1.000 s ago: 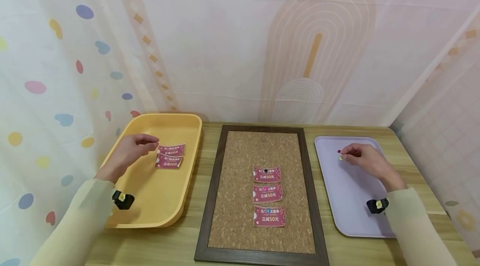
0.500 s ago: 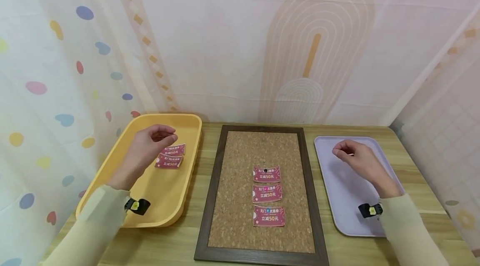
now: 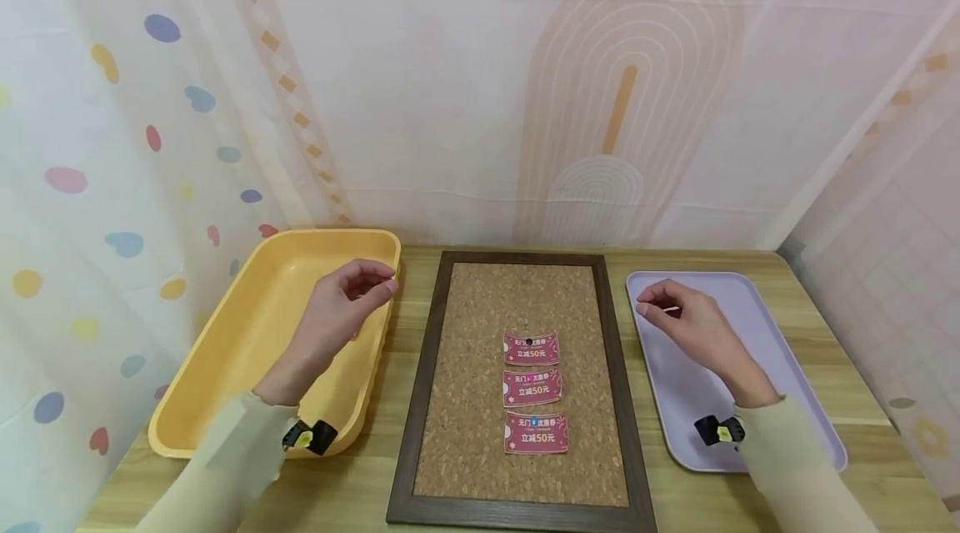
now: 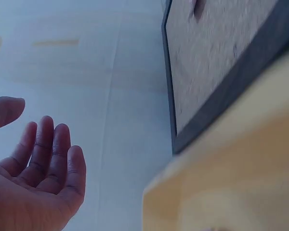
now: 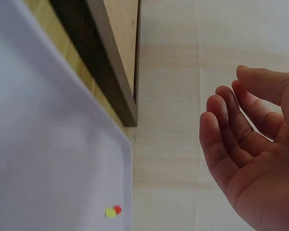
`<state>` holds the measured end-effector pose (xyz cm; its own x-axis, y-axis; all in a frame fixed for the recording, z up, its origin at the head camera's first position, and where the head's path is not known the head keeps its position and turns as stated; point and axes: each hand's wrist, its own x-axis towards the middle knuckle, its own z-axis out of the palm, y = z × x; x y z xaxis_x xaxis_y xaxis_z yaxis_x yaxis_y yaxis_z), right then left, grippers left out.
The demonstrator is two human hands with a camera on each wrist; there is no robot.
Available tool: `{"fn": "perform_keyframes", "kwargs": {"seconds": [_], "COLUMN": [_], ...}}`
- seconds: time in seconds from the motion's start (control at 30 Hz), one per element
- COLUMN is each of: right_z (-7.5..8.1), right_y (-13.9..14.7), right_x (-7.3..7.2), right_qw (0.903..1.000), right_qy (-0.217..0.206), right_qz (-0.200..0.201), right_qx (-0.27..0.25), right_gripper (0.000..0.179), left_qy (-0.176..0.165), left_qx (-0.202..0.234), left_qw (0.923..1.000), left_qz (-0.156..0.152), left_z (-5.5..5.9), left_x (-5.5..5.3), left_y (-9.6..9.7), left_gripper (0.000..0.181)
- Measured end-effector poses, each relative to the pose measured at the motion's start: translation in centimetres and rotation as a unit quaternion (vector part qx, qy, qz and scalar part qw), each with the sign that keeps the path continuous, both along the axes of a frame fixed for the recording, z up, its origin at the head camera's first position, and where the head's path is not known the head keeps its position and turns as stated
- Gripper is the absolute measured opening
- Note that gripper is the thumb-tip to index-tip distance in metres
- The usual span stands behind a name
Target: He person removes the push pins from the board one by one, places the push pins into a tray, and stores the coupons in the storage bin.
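Three red coupons are tacked in a column on the cork of the board (image 3: 480, 299), at the lower middle of the head view. The top coupon (image 3: 542, 354) has a black tack (image 3: 528, 342), the middle coupon (image 3: 543, 392) a pink one, the bottom coupon (image 3: 536, 437) a blue one.

To the left of the board is the yellow tray (image 3: 247, 349). The left hand (image 3: 337, 308) hangs over its right side, fingers loosely bent, thumb apart from them, holding nothing that shows. A reddish sliver (image 3: 355, 336) peeks out beneath; too little is visible to say what it is.

On the other side is the lilac tray (image 3: 738, 299). Above its left part hangs the right hand (image 3: 693, 324), fingers relaxed and no object seen between them. A yellow tack (image 5: 110, 212) and a red tack (image 5: 117, 210) lie together in that tray, low in the right wrist view.

The step in hand seems a pause in pinning, with both hands free. Pinning another would call for a coupon pinched flat against the cork and a tack pressed through it.
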<state>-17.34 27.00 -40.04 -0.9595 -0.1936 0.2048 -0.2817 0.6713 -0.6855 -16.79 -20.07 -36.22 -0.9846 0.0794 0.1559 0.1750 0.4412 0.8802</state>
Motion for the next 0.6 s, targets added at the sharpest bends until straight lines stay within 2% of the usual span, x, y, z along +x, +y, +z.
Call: {"fn": "perform_keyframes", "kwargs": {"seconds": [0.2, 0.6], "right_z": [-0.3, -0.6], "right_y": [-1.4, -4.1], "right_x": [0.3, 0.8], "right_qw": [0.9997, 0.9974], "right_qy": [0.002, 0.003], "right_qz": [0.024, 0.071], "right_qx": [-0.004, -0.014], "right_gripper": [0.009, 0.008], "left_qy": [-0.012, -0.039], "left_qx": [0.022, 0.039], "left_qw": [0.9993, 0.9970], "left_qz": [-0.026, -0.055], "left_z": [-1.0, -3.4], "left_x": [0.4, 0.8], "left_y": [2.5, 6.6], "left_gripper": [0.028, 0.027]}}
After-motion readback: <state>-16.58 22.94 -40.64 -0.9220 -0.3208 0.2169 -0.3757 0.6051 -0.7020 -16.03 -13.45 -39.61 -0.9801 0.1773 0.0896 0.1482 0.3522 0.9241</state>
